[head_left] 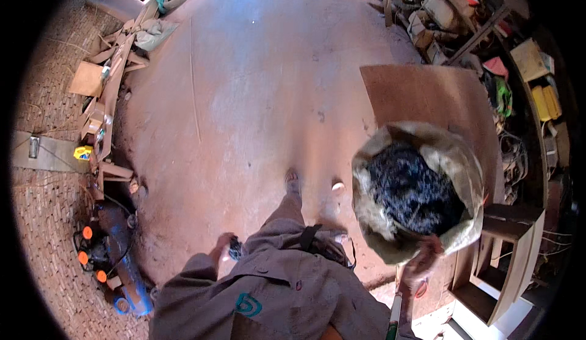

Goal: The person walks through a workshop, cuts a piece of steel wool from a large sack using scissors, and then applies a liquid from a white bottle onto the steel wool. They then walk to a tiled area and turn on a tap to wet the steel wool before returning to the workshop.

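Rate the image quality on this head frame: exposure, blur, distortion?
Head view: heavy fisheye with a black vignette ring; the floor is washed out by glare at top centre; the right hand at the sack rim is motion-blurred; the left hand with a small dark object is soft; the right-side shelves are underexposed.

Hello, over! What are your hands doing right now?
Left hand shut on small dark object. Right hand at rim of open tan sack of black material. Nothing between.

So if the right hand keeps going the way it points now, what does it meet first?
The right hand points up at the open sack of dark material; it looks at the rim already, so the sack comes first, though depth is unclear.
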Demonstrator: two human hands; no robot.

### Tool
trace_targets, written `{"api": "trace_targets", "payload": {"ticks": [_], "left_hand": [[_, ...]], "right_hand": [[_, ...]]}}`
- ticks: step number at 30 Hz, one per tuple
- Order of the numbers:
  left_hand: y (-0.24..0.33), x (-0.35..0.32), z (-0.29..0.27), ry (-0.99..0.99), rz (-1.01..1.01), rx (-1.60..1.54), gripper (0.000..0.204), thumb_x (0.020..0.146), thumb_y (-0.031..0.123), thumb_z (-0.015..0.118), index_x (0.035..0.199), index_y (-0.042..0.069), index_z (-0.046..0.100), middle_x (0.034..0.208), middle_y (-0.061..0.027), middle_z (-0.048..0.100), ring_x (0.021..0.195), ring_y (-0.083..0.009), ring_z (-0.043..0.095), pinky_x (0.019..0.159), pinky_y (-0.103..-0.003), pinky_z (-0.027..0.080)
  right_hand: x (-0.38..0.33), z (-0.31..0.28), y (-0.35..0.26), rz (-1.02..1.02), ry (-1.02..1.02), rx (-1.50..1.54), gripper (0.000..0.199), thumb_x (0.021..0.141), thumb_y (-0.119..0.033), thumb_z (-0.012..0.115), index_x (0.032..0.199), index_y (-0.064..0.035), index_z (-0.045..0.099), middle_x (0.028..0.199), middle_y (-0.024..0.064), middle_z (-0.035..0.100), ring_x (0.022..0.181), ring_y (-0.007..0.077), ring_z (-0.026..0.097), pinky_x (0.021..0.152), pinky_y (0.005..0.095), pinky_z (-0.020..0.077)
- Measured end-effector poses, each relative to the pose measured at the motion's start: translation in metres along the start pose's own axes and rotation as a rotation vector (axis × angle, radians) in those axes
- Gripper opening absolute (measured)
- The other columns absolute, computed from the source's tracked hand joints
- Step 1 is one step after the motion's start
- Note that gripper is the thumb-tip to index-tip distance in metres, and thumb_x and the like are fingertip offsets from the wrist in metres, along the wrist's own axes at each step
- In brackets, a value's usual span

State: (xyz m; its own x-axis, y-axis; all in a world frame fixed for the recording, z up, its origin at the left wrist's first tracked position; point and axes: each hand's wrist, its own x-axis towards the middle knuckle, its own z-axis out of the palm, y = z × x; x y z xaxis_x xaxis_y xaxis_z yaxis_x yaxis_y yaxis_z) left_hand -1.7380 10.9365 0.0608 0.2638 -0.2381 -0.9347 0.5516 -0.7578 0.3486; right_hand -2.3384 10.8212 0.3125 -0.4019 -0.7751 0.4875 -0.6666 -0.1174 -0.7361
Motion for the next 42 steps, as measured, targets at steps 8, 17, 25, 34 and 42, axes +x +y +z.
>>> {"api": "trace_targets", "payload": {"ticks": [8,17,25,34,42], "left_hand": [[0.177,0.059,0.094,-0.391,0.302,0.596,0.049,0.079,0.005,0.066,0.127,0.004,0.058,0.099,-0.0126,0.067,0.081,-0.0178,0.065,0.070,-0.032,0.053],[0.337,0.044,0.269,-0.627,0.305,0.783,0.032,0.093,0.025,0.058,0.118,0.007,0.067,0.101,-0.0086,0.068,0.089,-0.0171,0.062,0.080,-0.031,0.050],[0.495,0.127,0.377,-0.291,0.424,0.950,0.039,0.099,0.036,0.048,0.108,0.006,0.072,0.070,-0.0031,0.062,0.065,-0.0129,0.056,0.061,-0.031,0.047],[0.584,0.186,0.448,-0.406,0.386,0.901,0.030,0.095,0.028,0.058,0.104,0.002,0.072,0.091,-0.0079,0.070,0.077,-0.0178,0.063,0.066,-0.034,0.049],[0.725,0.318,0.602,-0.267,0.625,1.410,0.039,0.098,0.036,0.052,0.104,0.002,0.072,0.089,-0.0092,0.070,0.077,-0.0181,0.063,0.066,-0.035,0.049]], "right_hand": [[0.030,0.265,-0.089,0.386,-1.411,0.420,0.034,0.099,-0.025,0.054,0.127,-0.0060,0.060,0.121,0.0139,0.064,0.108,0.0257,0.061,0.094,0.0354,0.0471],[0.149,0.402,-0.082,0.306,-1.627,0.388,0.033,0.099,-0.029,0.053,0.116,-0.0033,0.064,0.115,0.0141,0.065,0.109,0.0234,0.061,0.095,0.0340,0.0459],[0.342,0.540,-0.028,0.337,-1.634,0.367,0.033,0.099,-0.033,0.054,0.109,-0.0036,0.065,0.096,0.0102,0.068,0.092,0.0158,0.061,0.085,0.0311,0.0473],[0.565,0.687,0.029,0.269,-1.276,0.326,0.022,0.092,-0.022,0.063,0.105,-0.0045,0.065,0.082,0.0082,0.068,0.075,0.0152,0.064,0.070,0.0313,0.0518],[0.722,0.838,0.131,0.327,-1.029,0.029,0.023,0.089,-0.024,0.064,0.100,-0.0037,0.067,0.087,0.0119,0.071,0.079,0.0212,0.069,0.072,0.0351,0.0544]]}}
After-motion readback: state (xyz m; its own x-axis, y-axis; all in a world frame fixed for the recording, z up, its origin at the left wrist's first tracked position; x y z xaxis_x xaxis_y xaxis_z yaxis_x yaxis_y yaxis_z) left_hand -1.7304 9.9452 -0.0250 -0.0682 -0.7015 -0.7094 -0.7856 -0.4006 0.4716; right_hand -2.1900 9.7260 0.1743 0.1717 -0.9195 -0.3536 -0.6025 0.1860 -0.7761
